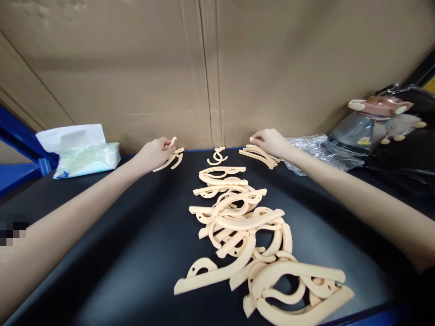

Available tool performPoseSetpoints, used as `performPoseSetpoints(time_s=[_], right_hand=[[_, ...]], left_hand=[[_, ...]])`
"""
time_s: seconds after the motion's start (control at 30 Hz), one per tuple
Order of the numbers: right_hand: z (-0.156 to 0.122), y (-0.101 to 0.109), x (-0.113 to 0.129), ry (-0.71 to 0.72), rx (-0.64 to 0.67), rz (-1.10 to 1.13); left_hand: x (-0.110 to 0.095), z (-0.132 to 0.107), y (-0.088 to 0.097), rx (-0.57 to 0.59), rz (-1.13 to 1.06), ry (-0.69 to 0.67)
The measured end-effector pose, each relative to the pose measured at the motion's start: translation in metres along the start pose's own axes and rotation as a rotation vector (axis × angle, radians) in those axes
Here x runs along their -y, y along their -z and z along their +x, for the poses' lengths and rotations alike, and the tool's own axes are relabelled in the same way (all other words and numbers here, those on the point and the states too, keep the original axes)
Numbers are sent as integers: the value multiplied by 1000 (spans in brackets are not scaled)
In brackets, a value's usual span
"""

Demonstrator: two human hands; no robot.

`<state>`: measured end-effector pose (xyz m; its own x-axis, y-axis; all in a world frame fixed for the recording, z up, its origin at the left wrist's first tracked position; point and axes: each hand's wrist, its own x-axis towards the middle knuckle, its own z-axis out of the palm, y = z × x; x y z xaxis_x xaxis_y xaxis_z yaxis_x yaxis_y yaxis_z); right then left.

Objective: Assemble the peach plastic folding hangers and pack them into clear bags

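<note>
At the far left of the black table, my left hand [157, 155] is closed in a pinch on a beige plastic hanger piece [173, 141], whose tip sticks up past the fingers. Beneath it lie a few curved beige hanger arms [177, 161]. My right hand [272, 142] reaches to the far right, its fingers pinched on the end of a beige hanger arm [252, 139]. Most of that piece is hidden. Under this hand is a stack of slim curved arms [260, 156]. Between the hands lie small beige hanger hooks [217, 157].
A heap of beige hanger parts [234, 213] runs down the middle of the black table [136, 253]. At left stands a tissue pack [88, 156]. Crumpled clear plastic [311, 154], a bottle [356, 127] and a dark bag [408, 149] are at right. Cardboard [136, 77] walls the back.
</note>
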<state>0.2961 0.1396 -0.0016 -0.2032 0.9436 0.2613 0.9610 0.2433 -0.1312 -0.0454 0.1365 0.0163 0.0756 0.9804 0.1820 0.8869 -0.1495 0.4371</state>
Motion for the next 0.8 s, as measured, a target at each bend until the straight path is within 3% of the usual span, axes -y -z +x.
performPoseSetpoints(time_s=[0.2,0.4,0.6,0.7,0.8], right_hand=[[4,-9,19,57,-48,-75],[-29,12,49,287,-50,-23],[-80,34,76,637,172,287],[-92,33,77,696,263,357],[-95,27,77,720,229,300]], left_hand=[[15,-3,-9,-30,89,-49],[15,-15,-4,-98,127,-153],[-23,-48,-7,-64,93,-330],[-49,-68,-12,38,15,-396],[-70,-85,-15,127,-64,-416]])
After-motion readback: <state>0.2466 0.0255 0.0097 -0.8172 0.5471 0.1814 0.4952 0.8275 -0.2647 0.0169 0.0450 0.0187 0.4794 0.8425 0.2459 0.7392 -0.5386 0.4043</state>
